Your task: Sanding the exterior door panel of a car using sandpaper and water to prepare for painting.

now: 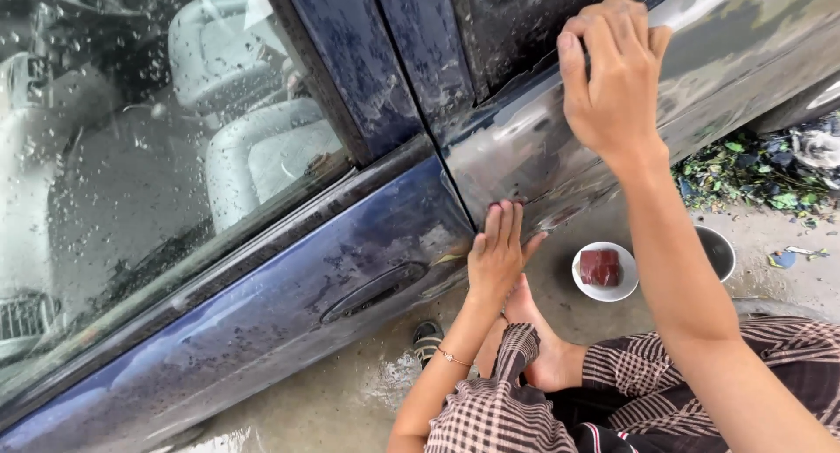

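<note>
Against the wet car door (pixel 525 147), the right hand (pixel 612 77) curls, fingers bent, pressing the panel at one o'clock; whether it holds anything I cannot tell. The left hand (pixel 497 252), flat and empty, touches the panel's lower part. A white bowl (pixel 626 285) with a red block (pixel 600 266) sits on the ground at four o'clock.

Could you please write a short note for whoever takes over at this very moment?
Left hand: open, fingers flat on the wet dark blue rear car door by the door seam.
Right hand: fingers curled against the same panel higher up; whether it holds anything cannot be told.
White bowl with a dark red block sits on the wet ground, a dark bowl beside it.
Panels wet; progress unclear.
</note>
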